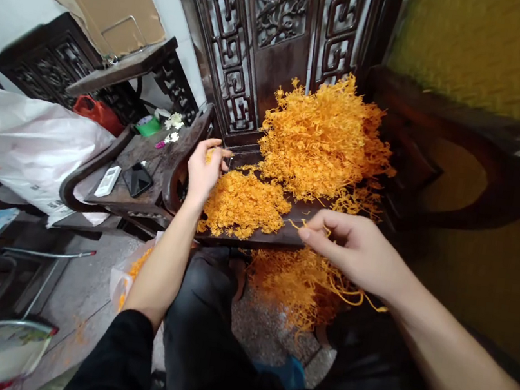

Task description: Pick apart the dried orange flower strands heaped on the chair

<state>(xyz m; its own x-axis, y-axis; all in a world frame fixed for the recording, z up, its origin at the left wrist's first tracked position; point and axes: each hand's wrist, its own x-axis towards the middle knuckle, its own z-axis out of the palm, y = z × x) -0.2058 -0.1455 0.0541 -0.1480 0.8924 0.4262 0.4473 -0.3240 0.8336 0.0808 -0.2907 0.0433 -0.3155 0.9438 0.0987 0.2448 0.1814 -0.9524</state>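
"What is seen at the far left?"

"A remote (108, 181) and a phone (138, 179) are set on the side surface (155, 165)."

"And the left hand (201, 176)?"

"An orange scrap (209, 155) is held in its curled fingers, just beside the small heap (243, 204)."

"Where are the others placed?"

"The low heap (298, 285) is seen below the front edge of the surface (295, 212); the large heap (327, 140) is borne on top."

"The right hand (359, 249)?"

"Thin strands (347, 293) are pinched by narrowed fingers and trailed beneath the palm."
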